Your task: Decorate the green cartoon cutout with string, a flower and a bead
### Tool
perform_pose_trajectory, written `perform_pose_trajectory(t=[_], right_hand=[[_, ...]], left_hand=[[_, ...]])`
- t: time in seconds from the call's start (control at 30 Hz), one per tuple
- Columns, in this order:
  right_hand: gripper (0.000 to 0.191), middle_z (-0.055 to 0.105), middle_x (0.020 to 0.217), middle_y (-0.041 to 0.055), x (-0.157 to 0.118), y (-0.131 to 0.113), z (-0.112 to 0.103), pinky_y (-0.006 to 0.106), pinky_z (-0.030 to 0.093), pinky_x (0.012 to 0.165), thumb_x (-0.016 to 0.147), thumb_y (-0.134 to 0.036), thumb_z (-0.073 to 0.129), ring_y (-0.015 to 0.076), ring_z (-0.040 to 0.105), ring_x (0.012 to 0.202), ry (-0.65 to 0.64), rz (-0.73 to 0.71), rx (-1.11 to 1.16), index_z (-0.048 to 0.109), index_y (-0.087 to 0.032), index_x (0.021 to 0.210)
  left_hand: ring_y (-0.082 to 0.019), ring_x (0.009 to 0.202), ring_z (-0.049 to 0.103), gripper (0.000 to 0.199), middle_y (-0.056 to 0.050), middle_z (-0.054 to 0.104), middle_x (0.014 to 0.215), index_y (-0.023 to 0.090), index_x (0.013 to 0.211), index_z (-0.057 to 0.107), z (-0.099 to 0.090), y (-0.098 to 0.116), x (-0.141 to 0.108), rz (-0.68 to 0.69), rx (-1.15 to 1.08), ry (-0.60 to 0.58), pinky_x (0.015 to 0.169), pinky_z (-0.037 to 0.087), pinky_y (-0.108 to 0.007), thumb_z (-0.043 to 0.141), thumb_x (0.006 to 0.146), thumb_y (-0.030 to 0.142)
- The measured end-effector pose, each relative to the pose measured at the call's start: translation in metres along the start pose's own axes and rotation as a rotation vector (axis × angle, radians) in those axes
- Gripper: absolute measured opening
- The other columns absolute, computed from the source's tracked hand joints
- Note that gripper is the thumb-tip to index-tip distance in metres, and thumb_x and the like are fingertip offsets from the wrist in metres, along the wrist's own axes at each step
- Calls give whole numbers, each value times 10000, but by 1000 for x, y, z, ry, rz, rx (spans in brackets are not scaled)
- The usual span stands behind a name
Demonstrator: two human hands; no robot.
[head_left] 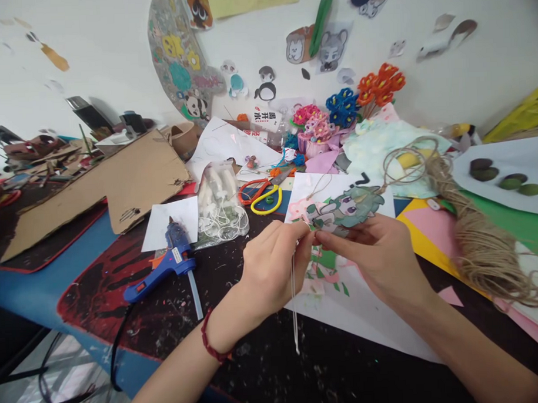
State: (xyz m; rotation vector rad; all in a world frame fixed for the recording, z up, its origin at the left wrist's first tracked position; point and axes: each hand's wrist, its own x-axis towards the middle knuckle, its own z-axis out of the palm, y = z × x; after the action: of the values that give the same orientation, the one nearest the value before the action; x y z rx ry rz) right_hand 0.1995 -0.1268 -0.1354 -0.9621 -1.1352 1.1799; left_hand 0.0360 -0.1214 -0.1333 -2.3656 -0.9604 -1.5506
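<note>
Left hand (273, 266): closed in a pinch, thumb against fingers, on a thin white string (294, 306) hanging in a loop towards six o'clock; fingertips near those of the other hand.
Right hand (381, 250): pinching the lower edge of the cutout, thumb in front, other fingers partly hidden behind.
Green-haired character cutout (349, 209): held tilted above the worktop, at two o'clock from the left hand, at eleven o'clock from the right and touching it.
Clear plastic bag (220, 206): at eleven o'clock from the left hand; filled with looped white cord and pale rounded pieces, plus greenish contents too unclear to name.
Pink pot (313, 146): at one o'clock from the left hand; holding pink crocheted flowers (317, 126).
Tan bowl (182, 137): at eleven o'clock, beyond the bag; contents impossible to tell.
Scissors (267, 195): at twelve o'clock from the left hand, with one red and one yellow handle loop, lying open.
Blue glue gun (163, 270): at nine o'clock from the left hand, nozzle over a small white sheet.
White paper (370, 315): beneath the hands, scattered with green and pink scraps (326, 259).
Twine bundle (486, 247): at three o'clock from the right hand.
</note>
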Motion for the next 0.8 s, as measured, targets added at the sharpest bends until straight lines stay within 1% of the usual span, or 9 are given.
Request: perform_pose_trajectory(t=[0.17, 0.33, 0.43, 0.5, 0.63, 0.8], right_hand=[[229, 790, 885, 6, 0, 0, 0, 285, 642, 764, 682, -209, 851, 185, 755, 816, 17, -12, -16, 780, -249, 896], [237, 789, 878, 18, -2, -1, 1, 313, 644, 696, 670, -246, 861, 223, 754, 809, 67, -17, -108, 783, -238, 894], [199, 786, 852, 26, -2, -3, 2, 330, 645, 677, 682, -282, 853, 228, 752, 773, 72, -32, -144, 777, -221, 856], [163, 783, 823, 21, -3, -5, 3, 324, 642, 659, 693, -290, 844, 219, 748, 745, 81, -66, -181, 769, -217, 818], [109, 768, 751, -1, -4, -9, 6, 293, 622, 599, 706, -261, 828, 191, 726, 679, 129, -176, -335, 749, -213, 763], [101, 743, 685, -15, -8, -10, 9, 296, 585, 530, 710, -274, 822, 184, 691, 616, 185, -261, -465, 736, -226, 736]], left_hand=[[-82, 585, 486, 74, 8, 617, 710, 145, 915, 576, 0, 0, 0, 19, 8, 2, 554, 421, -210, 594, 898, 75], [-90, 578, 462, 58, 11, 573, 682, 143, 919, 574, 1, -1, -1, 51, 40, -11, 544, 409, -217, 583, 906, 87], [-98, 577, 451, 65, 6, 559, 670, 137, 917, 570, 3, -2, -2, 76, 57, -6, 545, 402, -226, 578, 900, 75], [-102, 570, 441, 65, 5, 551, 655, 134, 904, 566, 3, -2, -2, 96, 70, -2, 533, 392, -231, 572, 897, 69], [-103, 546, 424, 74, 14, 518, 615, 135, 873, 552, 3, -1, -1, 133, 104, 6, 503, 373, -230, 562, 893, 65], [-98, 518, 395, 113, 29, 488, 590, 153, 840, 530, 2, 3, 0, 125, 145, -9, 483, 344, -233, 552, 878, 50]])
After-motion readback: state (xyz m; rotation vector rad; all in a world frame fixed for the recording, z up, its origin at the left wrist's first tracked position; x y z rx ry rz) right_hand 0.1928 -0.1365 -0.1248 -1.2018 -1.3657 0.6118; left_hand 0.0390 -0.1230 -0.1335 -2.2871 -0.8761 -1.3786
